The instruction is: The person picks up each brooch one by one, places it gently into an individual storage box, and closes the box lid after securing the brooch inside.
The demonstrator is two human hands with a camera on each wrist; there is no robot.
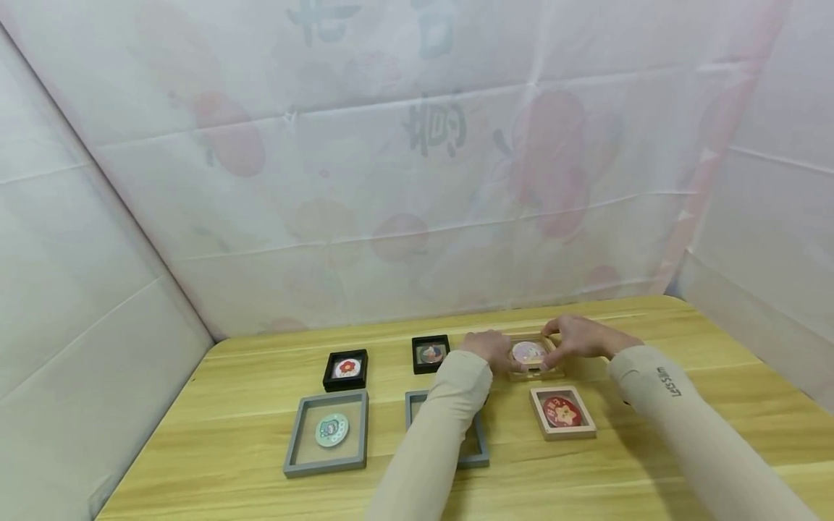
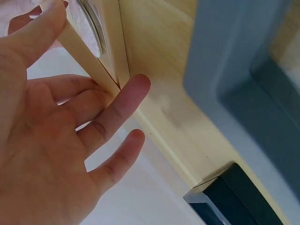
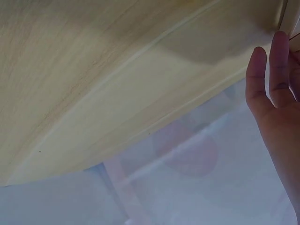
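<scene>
At the back right of the table, both hands hold a light wood-coloured display frame (image 1: pixel 537 375) with a pale round badge (image 1: pixel 529 352) behind its clear window. My left hand (image 1: pixel 487 346) grips its left side. In the left wrist view the thumb and bent fingers (image 2: pixel 89 101) meet the frame's edge, while two other fingers stick out. My right hand (image 1: pixel 582 337) spans the right side, thumb at the near corner and fingers at the far one. The right wrist view catches only part of this hand at its edge. Nearer me lies a similar frame (image 1: pixel 570 433) with a red badge.
Two small black frames (image 1: pixel 329 383) with badges stand toward the back. Closer in are a grey frame (image 1: pixel 326 469) with a green badge and another grey frame (image 1: pixel 481 441), partly under the left forearm. White fabric walls (image 1: pixel 391 275) enclose the wooden table (image 1: pixel 215 434).
</scene>
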